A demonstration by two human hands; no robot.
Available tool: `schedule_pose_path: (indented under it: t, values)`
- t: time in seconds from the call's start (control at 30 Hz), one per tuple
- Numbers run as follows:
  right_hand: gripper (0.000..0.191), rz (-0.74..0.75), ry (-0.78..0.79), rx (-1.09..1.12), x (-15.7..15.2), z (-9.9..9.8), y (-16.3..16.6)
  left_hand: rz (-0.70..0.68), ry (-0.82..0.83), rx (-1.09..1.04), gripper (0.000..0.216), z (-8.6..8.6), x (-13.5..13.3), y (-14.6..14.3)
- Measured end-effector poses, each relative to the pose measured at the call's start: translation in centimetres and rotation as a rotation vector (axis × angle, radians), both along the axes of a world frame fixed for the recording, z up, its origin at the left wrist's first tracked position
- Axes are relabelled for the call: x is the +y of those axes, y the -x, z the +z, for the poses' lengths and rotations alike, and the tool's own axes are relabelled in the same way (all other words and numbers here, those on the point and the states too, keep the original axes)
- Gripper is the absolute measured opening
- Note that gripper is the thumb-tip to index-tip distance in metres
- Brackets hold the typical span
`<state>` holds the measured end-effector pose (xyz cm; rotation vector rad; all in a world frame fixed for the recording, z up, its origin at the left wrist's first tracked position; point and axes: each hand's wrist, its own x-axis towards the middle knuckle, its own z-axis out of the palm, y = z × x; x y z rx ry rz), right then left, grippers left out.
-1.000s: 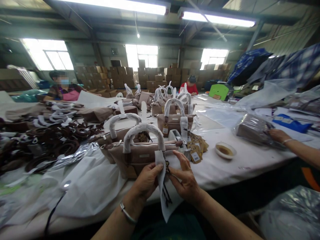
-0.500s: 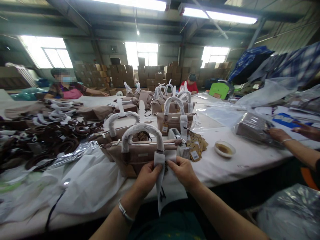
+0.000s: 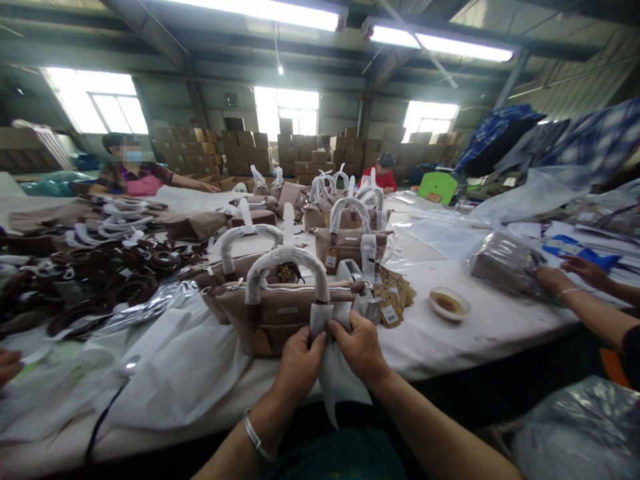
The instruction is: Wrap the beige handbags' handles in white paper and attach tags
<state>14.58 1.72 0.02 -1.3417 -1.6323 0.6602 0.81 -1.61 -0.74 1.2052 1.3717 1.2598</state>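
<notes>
A brown handbag point(image 3: 293, 313) stands upright at the table's near edge, its handle point(image 3: 287, 257) wrapped in white paper. From the base of that handle hangs a strip of white tissue paper point(image 3: 343, 377). My left hand point(image 3: 300, 363) pinches the strip's left side between thumb and fingers. On its right side my right hand point(image 3: 361, 347) is closed in the same way, the two thumbs almost meeting. Whatever lies under the paper is hidden. A second brown bag point(image 3: 227, 267) stands right behind the first. Several gold-brown tags point(image 3: 395, 297) lie fanned out to the right.
A shallow white dish point(image 3: 450, 303) with brownish liquid sits on the table at right. Beyond it, a co-worker's hands point(image 3: 555, 280) touch a plastic-wrapped bag point(image 3: 505, 263). Dark straps point(image 3: 135, 280) pile up at left. Another hand point(image 3: 9, 365) shows at the left edge.
Both hands have drawn together over the paper strip, which now folds around more closely; the dark cord seen on it is covered. A person's hand has appeared at the left edge.
</notes>
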Motion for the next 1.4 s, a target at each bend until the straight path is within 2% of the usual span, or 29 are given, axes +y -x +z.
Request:
schedule_pose_path:
  t: [0.17,0.3,0.43,0.6,0.77,0.83,1.0,1.07,1.13,1.2,1.3,1.33,1.4]
  values:
    - [0.019,-0.090,-0.079,-0.022,-0.9,-0.8,0.2,0.105,0.006,0.045,0.023,0.4,0.0,-0.6]
    - [0.010,-0.027,-0.182,-0.017,-1.9,-1.3,0.4,0.145,-0.021,0.161,0.018,0.7,0.1,-1.1]
    - [0.019,0.090,-0.331,-0.056,-2.6,-1.2,0.7,0.142,-0.026,0.205,0.014,0.7,0.0,-1.2]
    - [0.031,0.292,-0.350,-0.073,-2.7,-0.2,0.1,0.049,-0.063,0.170,0.020,0.7,0.0,-0.6]
    - [0.037,0.419,-0.344,-0.224,-2.9,0.7,-0.6,-0.100,-0.057,-0.081,0.029,0.8,0.0,-0.2]
    - [0.035,0.412,-0.362,-0.360,-3.3,0.3,-0.4,-0.062,-0.024,-0.113,0.034,0.7,0.0,-0.5]
    - [0.051,0.188,-0.452,-0.747,-5.0,-1.9,0.8,0.064,0.098,-0.186,0.043,-0.4,0.7,-1.7]
    - [0.057,0.212,-0.468,-0.774,-5.7,-2.0,0.6,0.077,0.120,-0.221,0.046,-0.7,1.0,-1.7]
    - [0.055,0.352,-0.467,-0.688,-6.0,-1.4,-0.2,0.073,0.125,-0.219,0.046,-0.9,1.1,-1.4]
    - [0.042,0.450,-0.417,-0.472,-5.5,-0.5,-1.4,0.039,0.106,-0.190,0.043,-0.9,1.1,-0.9]
    - [0.027,0.317,-0.257,-0.084,-3.1,0.8,-2.8,-0.083,0.079,-0.134,0.040,-0.6,0.8,-0.3]
    - [0.027,0.275,-0.181,-0.004,-2.1,1.2,-2.9,-0.127,0.081,-0.117,0.040,-0.5,0.7,-0.2]
    - [0.030,0.293,0.000,0.082,-0.5,1.7,-2.5,-0.193,0.093,-0.101,0.042,-0.3,0.5,-0.1]
